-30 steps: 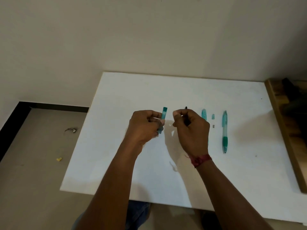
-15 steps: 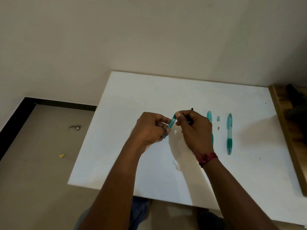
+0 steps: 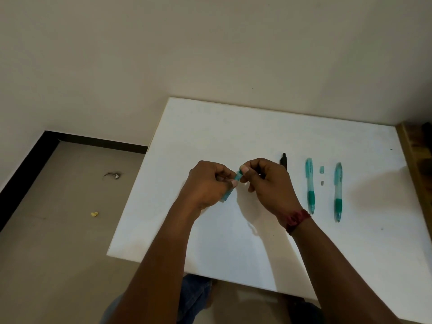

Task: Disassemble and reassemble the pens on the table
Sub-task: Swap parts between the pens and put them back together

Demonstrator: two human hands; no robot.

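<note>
A teal pen barrel (image 3: 230,190) is held slantwise above the white table (image 3: 210,242), its lower part gripped by the curled fingers of the left hand (image 3: 208,183) and its upper end pinched between thumb and forefinger of the right hand (image 3: 268,185). A black pen part (image 3: 284,160) is seen jutting out behind the right hand, though whether it is held there or lies on the table cannot be told. To the right, two whole teal pens (image 3: 310,185) (image 3: 338,190) are laid side by side, apart, with two small pieces (image 3: 322,169) (image 3: 322,183) between them.
</note>
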